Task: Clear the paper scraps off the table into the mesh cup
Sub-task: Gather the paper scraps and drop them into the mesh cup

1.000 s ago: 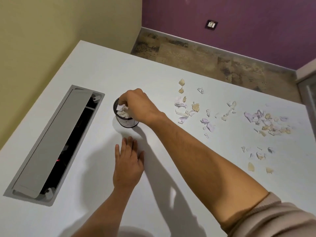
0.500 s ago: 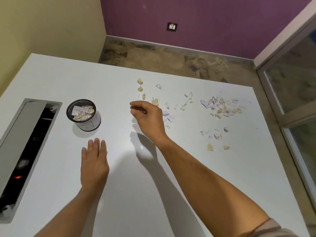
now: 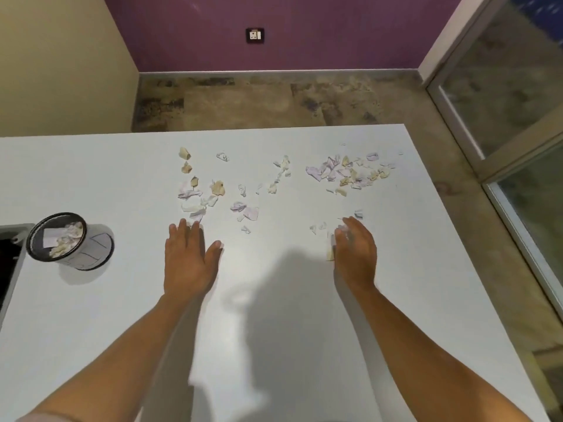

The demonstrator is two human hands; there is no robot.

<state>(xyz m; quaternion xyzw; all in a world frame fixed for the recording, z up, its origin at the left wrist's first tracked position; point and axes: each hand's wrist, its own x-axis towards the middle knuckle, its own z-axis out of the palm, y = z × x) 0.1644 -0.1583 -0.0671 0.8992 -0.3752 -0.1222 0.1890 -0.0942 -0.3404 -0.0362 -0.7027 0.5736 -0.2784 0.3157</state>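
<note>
The black mesh cup (image 3: 58, 239) stands at the table's left, partly filled with torn paper. Paper scraps lie across the far half of the white table (image 3: 274, 330): a left cluster (image 3: 198, 196), a middle scatter (image 3: 246, 211) and a dense right pile (image 3: 347, 172). My left hand (image 3: 190, 260) rests flat on the table, fingers apart, fingertips touching the nearest scrap of the left cluster. My right hand (image 3: 355, 254) is cupped on edge over a few small scraps (image 3: 333, 242), which press against its palm and fingers.
A recessed cable tray (image 3: 9, 254) opens at the table's left edge, just beside the cup. The table's far edge and right edge drop to a stone floor. A glass door frame (image 3: 502, 153) stands to the right.
My right hand left the cup, swung right across the table and now cups the scraps near the right side. My left hand slid forward to the left cluster. The view turned right.
</note>
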